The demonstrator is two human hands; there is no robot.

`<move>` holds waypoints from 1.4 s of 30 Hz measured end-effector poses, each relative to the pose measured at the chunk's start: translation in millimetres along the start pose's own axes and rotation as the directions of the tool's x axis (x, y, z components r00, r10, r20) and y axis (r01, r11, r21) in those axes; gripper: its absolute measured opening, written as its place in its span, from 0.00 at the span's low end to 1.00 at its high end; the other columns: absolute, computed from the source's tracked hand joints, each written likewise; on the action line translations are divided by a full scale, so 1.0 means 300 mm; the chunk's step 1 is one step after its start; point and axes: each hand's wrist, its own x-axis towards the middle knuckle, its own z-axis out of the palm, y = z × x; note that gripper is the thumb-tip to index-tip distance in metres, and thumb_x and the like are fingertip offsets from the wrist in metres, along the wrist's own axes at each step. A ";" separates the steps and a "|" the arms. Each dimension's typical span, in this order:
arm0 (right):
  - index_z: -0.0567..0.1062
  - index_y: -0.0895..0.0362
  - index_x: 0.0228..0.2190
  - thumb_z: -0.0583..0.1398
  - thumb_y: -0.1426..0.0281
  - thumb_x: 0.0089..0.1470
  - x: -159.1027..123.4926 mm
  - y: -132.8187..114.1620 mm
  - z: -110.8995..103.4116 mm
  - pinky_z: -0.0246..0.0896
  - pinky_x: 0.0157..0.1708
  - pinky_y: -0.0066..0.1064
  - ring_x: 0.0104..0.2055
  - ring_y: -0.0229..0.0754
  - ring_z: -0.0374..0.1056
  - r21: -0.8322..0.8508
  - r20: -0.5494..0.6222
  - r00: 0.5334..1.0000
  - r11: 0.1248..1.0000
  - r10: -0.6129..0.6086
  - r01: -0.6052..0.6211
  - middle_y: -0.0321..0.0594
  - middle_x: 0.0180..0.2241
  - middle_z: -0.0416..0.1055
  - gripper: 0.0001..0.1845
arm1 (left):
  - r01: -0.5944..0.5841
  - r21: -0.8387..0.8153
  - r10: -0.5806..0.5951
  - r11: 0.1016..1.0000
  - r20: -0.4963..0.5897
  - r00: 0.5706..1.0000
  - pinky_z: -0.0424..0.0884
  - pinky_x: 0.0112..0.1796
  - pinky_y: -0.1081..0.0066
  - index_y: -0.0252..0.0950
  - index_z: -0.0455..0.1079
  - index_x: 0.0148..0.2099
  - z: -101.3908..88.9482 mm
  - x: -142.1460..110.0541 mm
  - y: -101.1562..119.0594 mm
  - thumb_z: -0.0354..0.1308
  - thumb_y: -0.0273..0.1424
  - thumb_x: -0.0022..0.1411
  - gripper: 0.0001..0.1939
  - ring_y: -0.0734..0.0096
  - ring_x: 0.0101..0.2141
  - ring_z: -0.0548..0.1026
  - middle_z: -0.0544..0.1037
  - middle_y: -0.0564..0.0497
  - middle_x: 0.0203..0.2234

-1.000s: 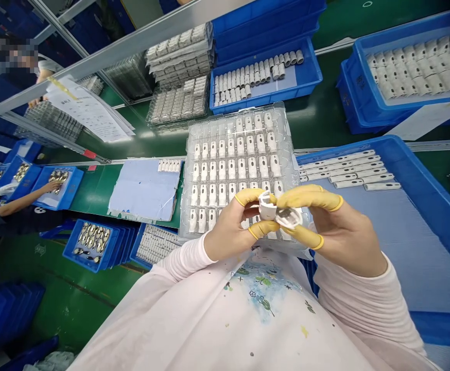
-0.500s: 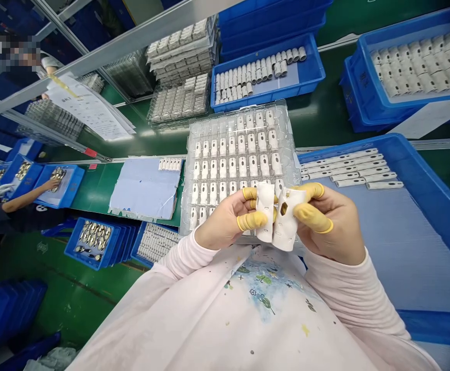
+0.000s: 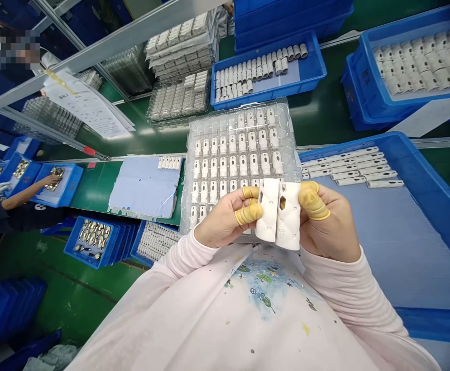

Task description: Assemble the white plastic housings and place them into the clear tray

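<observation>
Two white tube-like plastic shells stand side by side in front of my chest, upright and slightly tilted. My left hand [image 3: 235, 214], with yellow finger cots, grips the left white shell [image 3: 267, 211] by its left edge. The right white shell [image 3: 289, 219], which has a dark hexagonal hole near its top, is pinched in my right hand [image 3: 325, 219], also in yellow finger cots. The shells touch or nearly touch along their sides. Some right-hand fingers are hidden behind the shell. Just beyond my hands lies a clear blister tray [image 3: 205, 126] with rows of similar white shells.
A blue bin [image 3: 433, 232] with rows of white parts is at right. Further back stand a blue bin [image 3: 267, 93] of shells and stacked filled trays [image 3: 182, 51]. A blue-grey sheet [image 3: 143, 188] lies left. At far left, a co-worker's arm [image 3: 26, 197] reaches into a bin.
The right shell has turned more upright and moved slightly right, level beside the left one. My right fingers have shifted to its right edge. The left shell has turned slightly, showing a hole at its edge.
</observation>
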 end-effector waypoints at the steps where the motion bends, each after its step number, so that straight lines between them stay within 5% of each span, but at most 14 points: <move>1: 0.73 0.56 0.22 0.79 0.52 0.45 0.000 0.001 0.000 0.65 0.16 0.25 0.17 0.33 0.64 -0.003 0.001 1.000 1.000 -0.002 0.002 0.32 0.18 0.70 0.27 | -0.008 -0.004 0.008 1.000 -0.001 1.000 0.76 0.34 0.75 0.36 0.75 0.48 -0.001 -0.001 0.000 0.80 0.48 0.51 0.31 0.74 0.31 0.80 0.81 0.52 0.31; 9: 0.75 0.54 0.24 0.79 0.50 0.44 -0.001 0.020 -0.004 0.66 0.18 0.28 0.19 0.36 0.65 0.013 -0.016 0.999 0.999 0.031 -0.031 0.32 0.19 0.70 0.25 | -0.012 0.025 0.014 1.000 -0.071 0.997 0.74 0.33 0.74 0.36 0.76 0.47 0.006 -0.009 0.007 0.81 0.50 0.49 0.32 0.75 0.30 0.78 0.80 0.53 0.31; 15: 0.80 0.51 0.36 0.78 0.55 0.45 -0.003 0.024 -0.006 0.69 0.19 0.29 0.20 0.39 0.72 0.052 0.083 0.996 0.998 0.024 -0.028 0.33 0.25 0.77 0.22 | -0.025 0.017 0.026 1.000 -0.045 0.999 0.72 0.32 0.74 0.38 0.75 0.47 0.010 -0.007 0.010 0.81 0.51 0.47 0.34 0.77 0.29 0.76 0.79 0.54 0.31; 27: 0.79 0.52 0.35 0.77 0.60 0.47 0.000 0.018 -0.031 0.72 0.22 0.31 0.19 0.38 0.71 0.055 0.213 0.977 0.998 0.029 -0.042 0.33 0.24 0.76 0.17 | -0.062 0.085 0.065 0.994 -0.036 0.997 0.74 0.34 0.72 0.38 0.73 0.47 0.006 -0.006 0.003 0.80 0.51 0.49 0.33 0.74 0.30 0.78 0.80 0.53 0.32; 35: 0.78 0.52 0.30 0.79 0.57 0.37 0.016 0.021 -0.049 0.69 0.22 0.31 0.21 0.40 0.71 0.038 0.091 0.988 0.991 0.125 -0.129 0.34 0.23 0.75 0.23 | -0.086 0.069 0.092 0.994 -0.097 0.991 0.72 0.33 0.72 0.38 0.73 0.44 0.001 0.000 0.003 0.82 0.51 0.45 0.33 0.78 0.27 0.74 0.76 0.57 0.28; 42: 0.78 0.53 0.30 0.78 0.57 0.38 0.024 0.027 -0.044 0.68 0.22 0.29 0.21 0.38 0.70 0.060 0.135 0.987 0.994 0.087 -0.096 0.33 0.21 0.72 0.22 | -0.126 0.099 0.138 0.987 -0.127 0.982 0.72 0.30 0.73 0.38 0.71 0.40 0.010 0.008 0.006 0.80 0.52 0.47 0.31 0.78 0.27 0.73 0.78 0.56 0.30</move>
